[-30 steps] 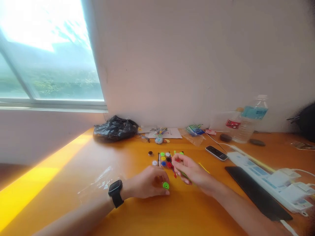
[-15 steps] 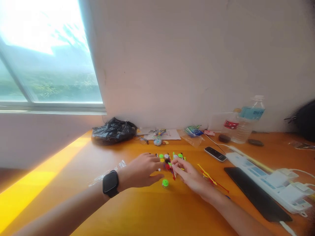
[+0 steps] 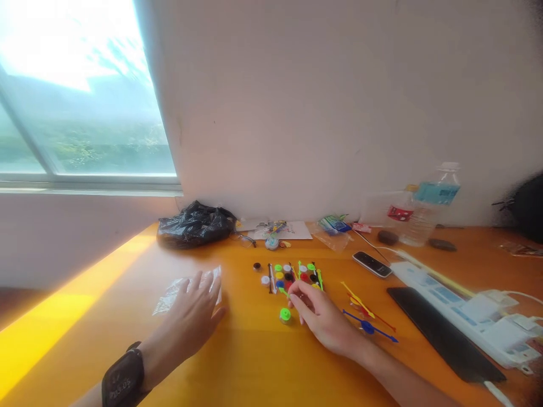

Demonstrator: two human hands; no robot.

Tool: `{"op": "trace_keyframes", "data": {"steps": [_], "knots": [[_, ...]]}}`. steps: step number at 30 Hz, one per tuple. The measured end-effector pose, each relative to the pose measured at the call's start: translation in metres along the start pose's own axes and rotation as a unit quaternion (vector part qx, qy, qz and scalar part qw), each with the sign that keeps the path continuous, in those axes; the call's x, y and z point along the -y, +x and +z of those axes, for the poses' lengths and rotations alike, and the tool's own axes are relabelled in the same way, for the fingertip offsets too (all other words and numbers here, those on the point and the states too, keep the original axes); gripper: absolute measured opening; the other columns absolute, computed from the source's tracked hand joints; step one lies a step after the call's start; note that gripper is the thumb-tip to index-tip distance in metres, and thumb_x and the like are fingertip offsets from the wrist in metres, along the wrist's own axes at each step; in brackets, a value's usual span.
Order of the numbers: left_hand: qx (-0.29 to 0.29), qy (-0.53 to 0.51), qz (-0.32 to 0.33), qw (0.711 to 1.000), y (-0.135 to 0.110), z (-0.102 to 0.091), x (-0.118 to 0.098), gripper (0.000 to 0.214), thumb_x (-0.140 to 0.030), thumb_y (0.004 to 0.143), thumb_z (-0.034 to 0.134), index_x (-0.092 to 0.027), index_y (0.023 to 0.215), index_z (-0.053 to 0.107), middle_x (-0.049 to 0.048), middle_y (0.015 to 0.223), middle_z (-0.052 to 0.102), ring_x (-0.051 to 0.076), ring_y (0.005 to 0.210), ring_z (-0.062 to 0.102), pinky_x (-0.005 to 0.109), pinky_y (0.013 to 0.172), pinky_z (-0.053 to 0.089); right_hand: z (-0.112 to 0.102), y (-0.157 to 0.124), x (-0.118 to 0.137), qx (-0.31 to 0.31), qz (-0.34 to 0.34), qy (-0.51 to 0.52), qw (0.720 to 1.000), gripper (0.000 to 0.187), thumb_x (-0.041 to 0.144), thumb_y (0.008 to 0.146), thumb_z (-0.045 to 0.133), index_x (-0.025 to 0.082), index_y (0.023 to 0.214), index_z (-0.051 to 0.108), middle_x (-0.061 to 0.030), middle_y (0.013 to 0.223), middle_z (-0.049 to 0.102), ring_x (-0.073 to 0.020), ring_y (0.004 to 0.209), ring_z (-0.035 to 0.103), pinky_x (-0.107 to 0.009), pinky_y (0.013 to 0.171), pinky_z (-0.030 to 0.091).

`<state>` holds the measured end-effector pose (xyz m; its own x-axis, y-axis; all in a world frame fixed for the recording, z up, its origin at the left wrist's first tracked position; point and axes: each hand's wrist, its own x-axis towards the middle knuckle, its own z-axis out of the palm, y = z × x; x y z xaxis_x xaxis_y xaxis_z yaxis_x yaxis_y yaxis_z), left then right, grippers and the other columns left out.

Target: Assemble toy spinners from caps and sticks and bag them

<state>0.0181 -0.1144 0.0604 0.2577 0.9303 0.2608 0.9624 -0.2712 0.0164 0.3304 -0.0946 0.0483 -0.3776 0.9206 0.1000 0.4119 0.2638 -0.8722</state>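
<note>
My left hand [image 3: 190, 319] is open with its fingers spread, over or on a crinkled clear plastic bag [image 3: 169, 297]; I cannot tell if it presses on it. Between the thumb and fingertips of my right hand [image 3: 320, 314] is a small green arrow [image 3: 283, 290], mostly hidden by the fingers. Just below it stands a round piece with a bright green top [image 3: 285, 314]. Beyond the right hand lies a group of small round caps in several colours, among them a yellow cap [image 3: 279, 276], with thin arrows between them, including a black arrow [image 3: 270, 277].
Right of my right hand lie a blue arrow [image 3: 370, 327] and a yellow arrow [image 3: 358, 299]. Farther right are a phone-like device [image 3: 372, 264], a black slab [image 3: 441, 333] and a white power strip [image 3: 458, 311]. A black plastic bag [image 3: 195, 225] and plastic bottles [image 3: 430, 206] stand along the wall.
My left hand has moved left, away from the coloured pieces to the plastic bag. My right hand has shifted slightly nearer, still pinching the green arrow.
</note>
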Motion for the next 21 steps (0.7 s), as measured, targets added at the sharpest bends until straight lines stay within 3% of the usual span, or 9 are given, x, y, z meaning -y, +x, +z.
{"op": "trace_keyframes", "data": {"steps": [2,5,8,11,16,21], "knots": [[0.012,-0.039,0.04,0.998,0.003,-0.006,-0.022,0.044,-0.04,0.095,0.055,-0.02,0.134,0.063,0.0188,0.139,0.064,0.041,0.133,0.053,0.054,0.104,0.047,0.002,-0.003,0.002,0.004,-0.01,-0.024,1.0,0.029,0.049,0.105,0.046,0.025,0.092,0.056,0.0014,0.077,0.058,-0.0162,0.063,0.05,-0.028,0.06,0.037],[0.059,-0.146,0.098,0.983,0.005,-0.007,-0.055,0.043,-0.042,0.098,0.054,-0.024,0.137,0.06,0.0134,0.13,0.068,0.031,0.115,0.065,0.045,0.096,0.054,0.004,-0.006,0.003,0.001,-0.025,-0.047,0.999,0.029,0.048,0.106,0.045,0.025,0.092,0.056,0.0016,0.075,0.057,-0.0161,0.062,0.049,-0.028,0.059,0.034],[0.076,-0.195,0.132,0.969,0.006,0.001,-0.074,0.055,-0.037,0.09,0.066,-0.025,0.142,0.054,0.0118,0.127,0.069,0.032,0.112,0.065,0.045,0.096,0.054,0.004,-0.006,0.002,-0.008,-0.037,-0.048,0.998,0.028,0.046,0.106,0.045,0.025,0.095,0.059,0.0004,0.079,0.06,-0.0175,0.068,0.053,-0.028,0.062,0.036],[0.071,-0.211,0.123,0.967,0.009,0.012,-0.079,0.06,-0.034,0.086,0.071,-0.026,0.143,0.052,0.0138,0.13,0.068,0.035,0.115,0.065,0.049,0.099,0.054,0.004,-0.006,0.002,-0.022,-0.046,-0.049,0.997,0.026,0.045,0.106,0.045,0.026,0.097,0.061,0.0003,0.081,0.061,-0.019,0.073,0.054,-0.029,0.064,0.037],[0.007,-0.301,0.116,0.947,0.015,0.016,-0.076,0.069,-0.034,0.095,0.064,-0.028,0.157,0.034,0.0141,0.155,0.051,0.031,0.139,0.054,0.046,0.114,0.048,0.006,-0.006,0.003,-0.025,-0.013,-0.017,0.999,0.015,0.035,0.101,0.052,0.024,0.092,0.056,0.0005,0.084,0.061,-0.0191,0.078,0.056,-0.03,0.071,0.042],[-0.004,-0.381,0.153,0.912,0.021,0.02,-0.076,0.026,-0.026,0.101,0.059,-0.029,0.126,0.064,0.0045,0.127,0.07,0.022,0.116,0.067,0.034,0.102,0.053,0.01,-0.003,-0.005,-0.014,-0.033,0.022,0.999,0.011,0.028,0.097,0.055,0.022,0.098,0.064,-0.0027,0.098,0.067,-0.0208,0.093,0.061,-0.031,0.081,0.046]]}}
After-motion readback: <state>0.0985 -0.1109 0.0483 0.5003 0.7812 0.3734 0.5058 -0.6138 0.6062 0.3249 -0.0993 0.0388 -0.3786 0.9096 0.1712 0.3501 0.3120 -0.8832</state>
